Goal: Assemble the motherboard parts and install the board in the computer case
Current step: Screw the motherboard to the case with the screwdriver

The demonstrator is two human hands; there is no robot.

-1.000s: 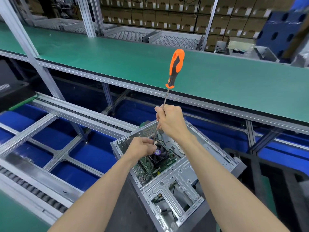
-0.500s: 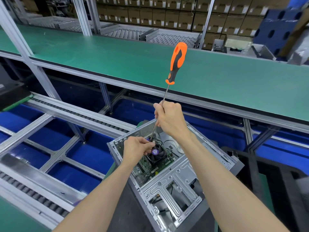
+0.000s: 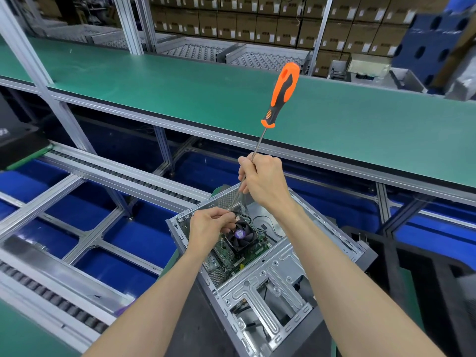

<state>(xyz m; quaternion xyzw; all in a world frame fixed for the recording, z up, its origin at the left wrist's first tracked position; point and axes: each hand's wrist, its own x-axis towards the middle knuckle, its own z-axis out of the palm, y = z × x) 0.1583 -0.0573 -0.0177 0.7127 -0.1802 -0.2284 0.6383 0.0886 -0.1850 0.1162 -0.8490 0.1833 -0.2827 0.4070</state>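
Grey sheet-metal computer case (image 3: pixel 278 282) lies open on its side at the near edge of a dark table (image 3: pixel 195 318), directly beneath both hands. Inside it sits the green motherboard (image 3: pixel 231 258), carrying a black square cooler fan with a purple centre label (image 3: pixel 242 235).

The right hand (image 3: pixel 262 181) is held above the far end of the case, its fingers curled tightly round the thin steel shaft of a long screwdriver with an orange and black handle (image 3: pixel 282 94). The handle stands well above the fist, leaning to the right, while the shaft runs down through the fist toward the far corner of the fan. The left hand (image 3: pixel 208 225) is lower, just beside the fan's far-left corner, its fingertips (image 3: pixel 228 218) drawn together in a pinch at the screwdriver's tip; what they pinch is too small to tell.

Compared with half a second ago, the hands keep nearly the same grips and places over the case: the right fist is still wrapped round the shaft and the left fingers still pinch at the tip. The case and motherboard have not shifted on the table.
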